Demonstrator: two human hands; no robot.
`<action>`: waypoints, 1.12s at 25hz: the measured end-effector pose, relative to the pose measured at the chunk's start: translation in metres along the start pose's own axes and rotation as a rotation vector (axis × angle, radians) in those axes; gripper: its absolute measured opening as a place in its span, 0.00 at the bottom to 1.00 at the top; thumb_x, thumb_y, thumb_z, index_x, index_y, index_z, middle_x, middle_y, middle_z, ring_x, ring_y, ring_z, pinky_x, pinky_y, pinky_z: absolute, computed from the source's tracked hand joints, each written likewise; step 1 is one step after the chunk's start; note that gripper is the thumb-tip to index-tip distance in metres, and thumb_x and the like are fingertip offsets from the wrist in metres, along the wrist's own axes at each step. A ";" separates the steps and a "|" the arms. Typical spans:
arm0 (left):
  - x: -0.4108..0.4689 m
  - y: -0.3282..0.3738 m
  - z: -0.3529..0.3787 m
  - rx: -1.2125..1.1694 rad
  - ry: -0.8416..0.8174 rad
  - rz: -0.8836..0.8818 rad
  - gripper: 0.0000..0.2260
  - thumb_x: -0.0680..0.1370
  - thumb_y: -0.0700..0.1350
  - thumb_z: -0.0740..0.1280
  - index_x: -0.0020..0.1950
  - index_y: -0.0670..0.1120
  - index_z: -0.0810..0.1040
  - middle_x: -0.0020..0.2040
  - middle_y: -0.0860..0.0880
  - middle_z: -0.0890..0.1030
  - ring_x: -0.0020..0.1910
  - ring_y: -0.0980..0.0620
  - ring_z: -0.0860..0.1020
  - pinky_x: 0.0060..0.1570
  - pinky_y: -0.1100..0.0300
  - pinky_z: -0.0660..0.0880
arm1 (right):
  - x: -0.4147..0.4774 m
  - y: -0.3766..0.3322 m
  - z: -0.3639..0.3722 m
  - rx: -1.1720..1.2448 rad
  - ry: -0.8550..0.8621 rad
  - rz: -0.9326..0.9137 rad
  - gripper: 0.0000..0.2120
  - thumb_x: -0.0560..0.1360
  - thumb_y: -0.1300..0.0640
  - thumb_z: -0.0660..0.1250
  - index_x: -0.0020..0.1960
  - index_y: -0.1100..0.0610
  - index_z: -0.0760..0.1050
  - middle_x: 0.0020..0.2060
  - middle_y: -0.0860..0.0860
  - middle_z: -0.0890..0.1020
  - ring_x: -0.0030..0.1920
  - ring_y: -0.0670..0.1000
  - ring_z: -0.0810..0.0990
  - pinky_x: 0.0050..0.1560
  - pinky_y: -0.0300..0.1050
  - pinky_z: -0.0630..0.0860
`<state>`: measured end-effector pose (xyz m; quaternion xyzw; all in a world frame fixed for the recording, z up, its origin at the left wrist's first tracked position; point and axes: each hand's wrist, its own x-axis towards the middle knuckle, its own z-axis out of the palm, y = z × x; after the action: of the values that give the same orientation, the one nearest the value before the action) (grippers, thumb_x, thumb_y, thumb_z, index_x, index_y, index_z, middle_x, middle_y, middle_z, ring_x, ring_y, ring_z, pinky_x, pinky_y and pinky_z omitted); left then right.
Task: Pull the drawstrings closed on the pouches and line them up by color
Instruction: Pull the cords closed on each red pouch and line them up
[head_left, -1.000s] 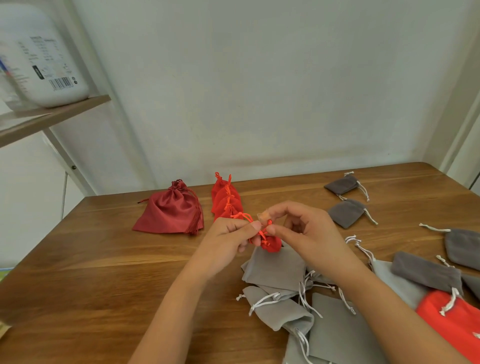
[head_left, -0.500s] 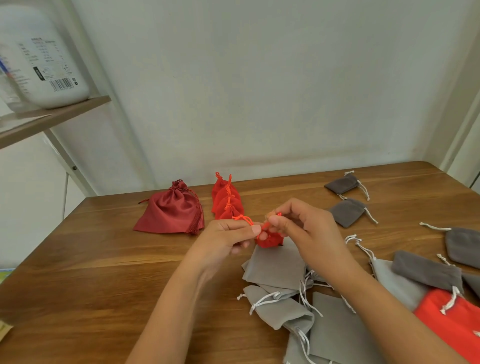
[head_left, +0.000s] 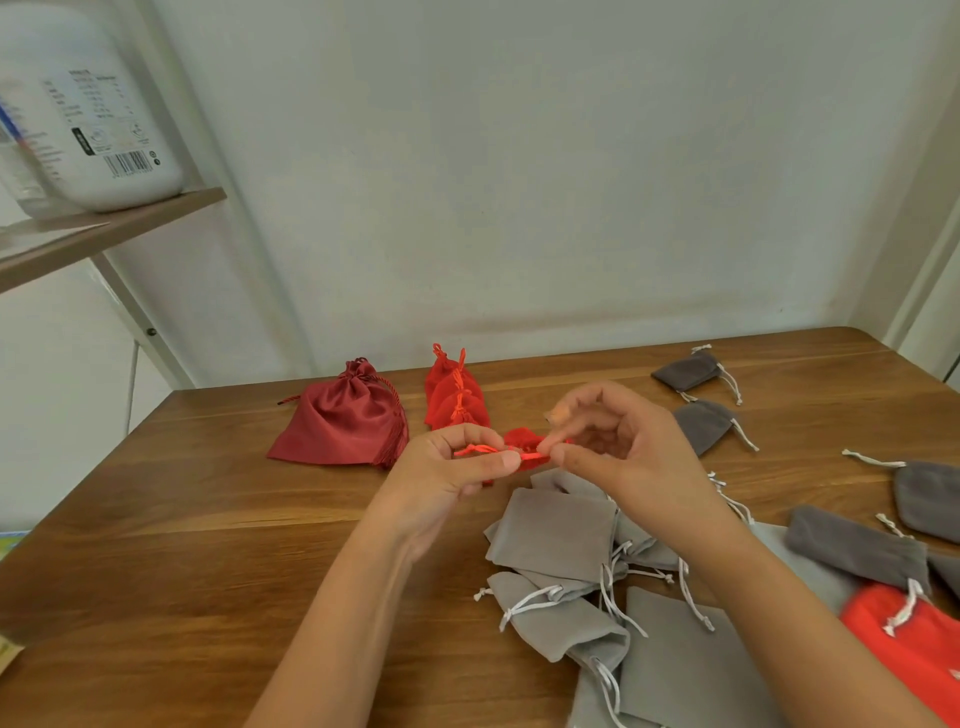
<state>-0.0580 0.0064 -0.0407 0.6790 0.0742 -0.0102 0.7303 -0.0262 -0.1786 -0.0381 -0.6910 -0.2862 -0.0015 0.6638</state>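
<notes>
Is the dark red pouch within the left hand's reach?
Likely yes: only bare table lies between the left hand and the dark red pouch. It pinches the small red pouch's drawstring, though, and must release first.

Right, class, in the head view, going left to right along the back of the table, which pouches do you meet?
Dark red satin pouch → row of small red pouches → farthest dark grey pouch.
</notes>
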 end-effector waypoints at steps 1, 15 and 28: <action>-0.001 0.001 0.000 0.038 -0.011 0.049 0.09 0.66 0.34 0.74 0.37 0.44 0.76 0.33 0.50 0.80 0.30 0.59 0.74 0.29 0.69 0.67 | 0.000 0.001 -0.002 -0.099 0.003 -0.035 0.09 0.72 0.64 0.70 0.47 0.51 0.78 0.42 0.47 0.84 0.44 0.47 0.80 0.44 0.41 0.75; -0.009 0.000 0.013 0.365 0.025 0.442 0.13 0.69 0.31 0.72 0.35 0.43 0.71 0.36 0.48 0.83 0.37 0.55 0.81 0.39 0.65 0.75 | 0.002 0.007 -0.003 -0.535 -0.131 -0.136 0.05 0.73 0.58 0.69 0.49 0.52 0.79 0.48 0.43 0.80 0.55 0.38 0.72 0.53 0.25 0.65; -0.003 -0.011 0.011 0.636 0.117 0.657 0.06 0.72 0.40 0.69 0.47 0.48 0.84 0.41 0.54 0.82 0.42 0.57 0.80 0.43 0.58 0.78 | -0.003 0.009 0.006 -0.491 -0.081 -0.052 0.03 0.71 0.54 0.71 0.43 0.49 0.78 0.39 0.43 0.80 0.47 0.43 0.78 0.48 0.35 0.72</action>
<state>-0.0615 -0.0061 -0.0501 0.8563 -0.1106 0.2381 0.4447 -0.0272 -0.1740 -0.0486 -0.8233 -0.3215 -0.0602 0.4638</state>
